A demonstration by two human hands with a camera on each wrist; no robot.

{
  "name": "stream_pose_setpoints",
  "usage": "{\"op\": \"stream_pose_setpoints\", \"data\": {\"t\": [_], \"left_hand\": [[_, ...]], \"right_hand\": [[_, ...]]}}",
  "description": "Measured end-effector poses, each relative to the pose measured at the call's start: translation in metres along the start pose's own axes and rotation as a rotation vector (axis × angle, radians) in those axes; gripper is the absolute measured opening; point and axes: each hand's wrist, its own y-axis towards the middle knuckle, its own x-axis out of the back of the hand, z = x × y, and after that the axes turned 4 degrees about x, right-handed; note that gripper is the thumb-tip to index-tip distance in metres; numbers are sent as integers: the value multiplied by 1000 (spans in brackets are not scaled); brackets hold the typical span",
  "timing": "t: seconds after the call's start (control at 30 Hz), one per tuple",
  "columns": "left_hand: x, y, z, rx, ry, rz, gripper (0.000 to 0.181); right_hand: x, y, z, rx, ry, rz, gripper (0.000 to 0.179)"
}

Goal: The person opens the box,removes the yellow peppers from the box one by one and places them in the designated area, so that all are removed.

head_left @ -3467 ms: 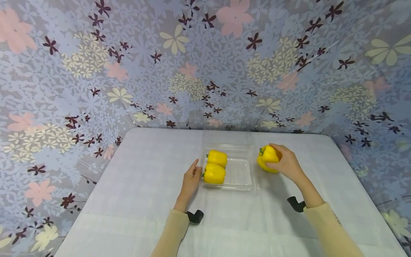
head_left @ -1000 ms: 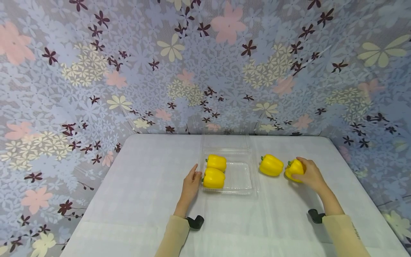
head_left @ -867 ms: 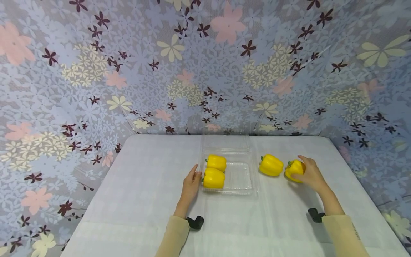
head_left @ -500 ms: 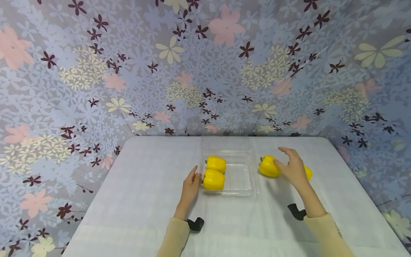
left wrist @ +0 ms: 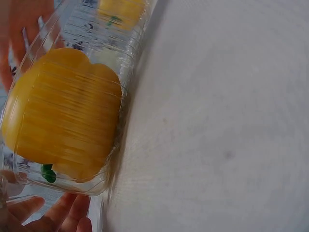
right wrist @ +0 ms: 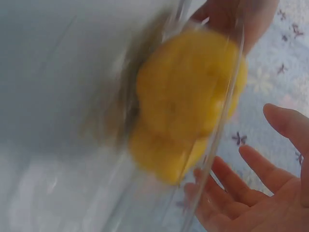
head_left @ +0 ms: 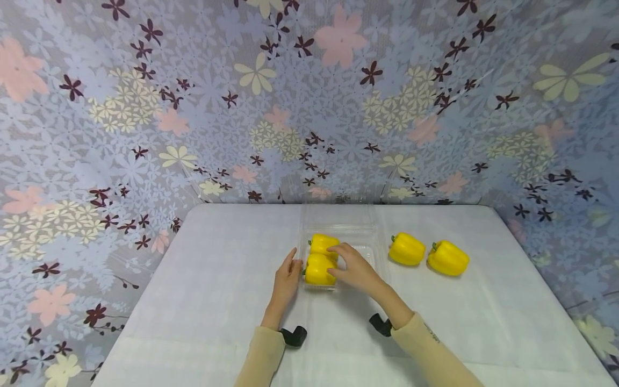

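A clear plastic clamshell box [head_left: 369, 253] stands on the white table. Two yellow bell peppers lie in its left half, a front pepper [head_left: 319, 271] and a rear pepper [head_left: 323, 244], stems pointing left. My left hand [head_left: 286, 280] rests against the box's left wall, fingertips at the rim; the left wrist view shows its fingers [left wrist: 63, 212] beside the plastic. My right hand [head_left: 360, 272] is over the box, thumb and fingers spread just right of the peppers. In the right wrist view, its fingers [right wrist: 236, 186] are apart, with nothing between them.
Two more yellow bell peppers, a nearer-box one [head_left: 407, 249] and an outer one [head_left: 448, 258], lie on the table right of the box. The box's raised lid [head_left: 338, 215] is at the back, near the flowered cloth backdrop [head_left: 261, 123].
My right hand put a pepper down beside the box, moved out to another at the right, then left it and came across to the box. The left hand has stayed at the box's side.
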Motion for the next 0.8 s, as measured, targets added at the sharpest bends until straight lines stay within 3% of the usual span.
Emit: {"op": "stream_pose_setpoints", "data": {"t": [0.13,0.4,0.8], "left_hand": [[0,-1,0,-3,6,-1,46],[0,-1,-1,-19,-3,-1,46],[1,-1,-2,-39,-5,-7,46]], "right_hand": [[-15,7,6,25,-1,-2,51],[-31,10,9,-9,-15,-63,55],[-47,7,11,-121,26,-140,71]]}}
